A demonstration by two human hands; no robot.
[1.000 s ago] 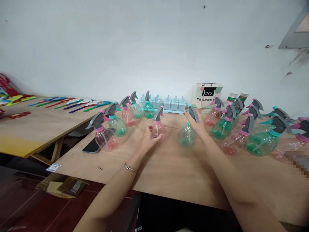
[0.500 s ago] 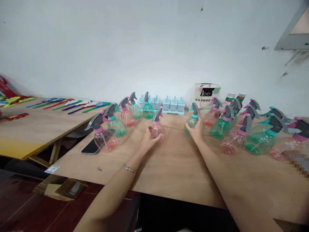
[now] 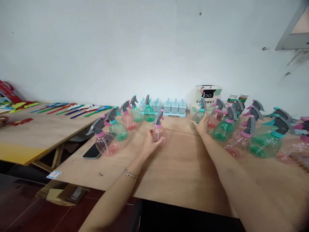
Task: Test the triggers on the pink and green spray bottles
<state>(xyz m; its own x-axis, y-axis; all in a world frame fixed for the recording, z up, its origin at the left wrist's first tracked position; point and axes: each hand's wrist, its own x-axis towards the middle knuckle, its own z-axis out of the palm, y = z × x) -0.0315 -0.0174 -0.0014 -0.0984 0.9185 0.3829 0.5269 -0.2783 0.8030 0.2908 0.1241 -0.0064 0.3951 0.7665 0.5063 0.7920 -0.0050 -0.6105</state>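
My left hand is wrapped round the lower body of a clear pink spray bottle with a grey and pink trigger head, upright on the wooden table. Farther back, my right hand grips a clear green spray bottle with a turquoise collar, just in front of a printed box. My fingers partly hide both bottles. To the right of that hand stands a cluster of pink and green spray bottles. Several more, among them a pink one, stand to the left.
Light blue popsicle moulds sit along the wall. A phone lies at the left, beside a pink bottle. Another table on the left holds colourful flat strips. The table's near edge runs below my forearms.
My right hand has moved the green spray bottle back and to the right, toward the printed box. My left hand stays round the pink bottle. The view has shifted slightly.
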